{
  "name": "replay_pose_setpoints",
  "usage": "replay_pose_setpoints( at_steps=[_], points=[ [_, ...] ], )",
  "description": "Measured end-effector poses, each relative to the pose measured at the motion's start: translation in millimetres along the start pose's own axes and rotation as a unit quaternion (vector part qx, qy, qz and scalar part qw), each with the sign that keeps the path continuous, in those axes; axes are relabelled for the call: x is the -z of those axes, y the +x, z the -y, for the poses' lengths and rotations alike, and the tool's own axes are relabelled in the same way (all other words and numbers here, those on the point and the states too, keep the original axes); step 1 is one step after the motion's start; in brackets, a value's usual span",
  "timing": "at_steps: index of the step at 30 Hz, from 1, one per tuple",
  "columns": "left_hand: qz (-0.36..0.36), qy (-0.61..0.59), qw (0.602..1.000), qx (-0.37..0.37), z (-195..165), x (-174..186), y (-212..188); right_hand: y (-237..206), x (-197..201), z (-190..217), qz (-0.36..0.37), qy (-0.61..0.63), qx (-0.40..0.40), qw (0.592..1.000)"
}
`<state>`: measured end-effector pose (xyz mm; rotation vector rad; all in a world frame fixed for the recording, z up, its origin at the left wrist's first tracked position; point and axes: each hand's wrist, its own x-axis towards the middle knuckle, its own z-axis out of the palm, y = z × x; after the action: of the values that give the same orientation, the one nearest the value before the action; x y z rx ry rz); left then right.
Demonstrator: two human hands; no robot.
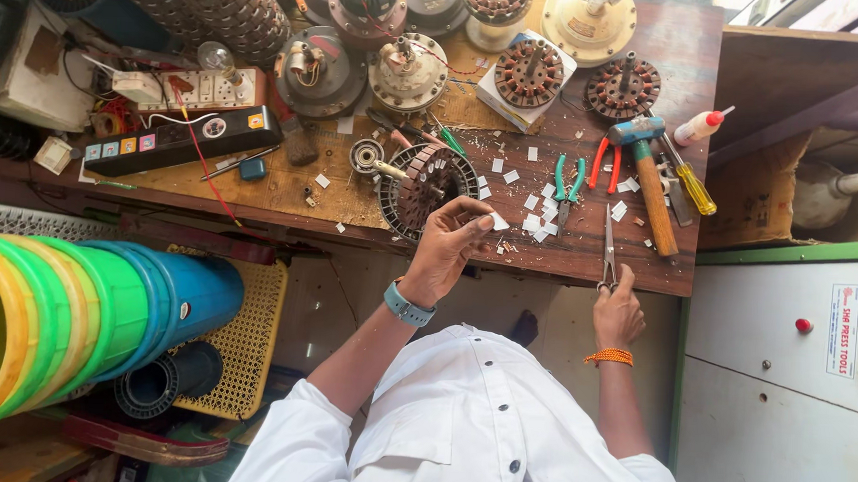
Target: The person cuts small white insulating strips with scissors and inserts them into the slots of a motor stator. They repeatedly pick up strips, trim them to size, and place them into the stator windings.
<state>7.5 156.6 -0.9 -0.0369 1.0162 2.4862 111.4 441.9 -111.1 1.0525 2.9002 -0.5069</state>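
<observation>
Your left hand is raised at the near edge of the wooden workbench, fingers drawn together with the thumb and forefinger pinched on a small white paper slip. The slip is flat and roughly rectangular; its exact long axis is too small to tell. The hand sits just in front of the round stator core, a ribbed disc of dark laminated metal with reddish-brown copper windings, lying flat on the bench so that its axis points up toward you.

Your right hand is closed on the handles of a pair of steel scissors. Their long axis runs nearly straight away from you, blades pointing toward the far side of the bench, with the slim, bright blades lying over the bench top.

More white paper slips lie scattered between the stator core and the scissors. Just beyond them rest green-handled pliers, tips toward you. To the right lies a hammer with a blue-grey metal head and a long wooden handle, the handle slanting toward the near right edge. Beside it are a yellow-handled screwdriver and a small white bottle with a red nozzle.
</observation>
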Motion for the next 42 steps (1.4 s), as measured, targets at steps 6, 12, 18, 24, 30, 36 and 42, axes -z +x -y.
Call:
replay_pose_setpoints(
  at_steps=[6,12,18,24,30,36,42],
  points=[
    [0.03,-0.035,0.999,0.026,-4,-2,7,10,5,-18,0.246,0.551,-0.103,0.791],
    [0.063,-0.057,0.996,0.038,-9,-10,11,-18,58,27,0.433,0.584,0.044,0.685],
    [0.117,-0.065,0.99,0.052,-19,-21,11,-47,92,97,0.607,0.479,0.207,0.6],
    [0.098,0.036,0.991,0.088,-29,-16,6,-52,100,106,0.607,0.476,0.2,0.604],
    [0.103,0.057,0.991,0.068,-26,-5,8,-53,102,108,0.599,0.478,0.208,0.608],
    [0.092,0.073,0.992,0.048,-26,-4,7,-57,108,113,0.587,0.454,0.205,0.638],
    [0.089,0.089,0.991,0.038,-26,-6,4,-59,107,115,0.593,0.469,0.201,0.623]
  ],
)
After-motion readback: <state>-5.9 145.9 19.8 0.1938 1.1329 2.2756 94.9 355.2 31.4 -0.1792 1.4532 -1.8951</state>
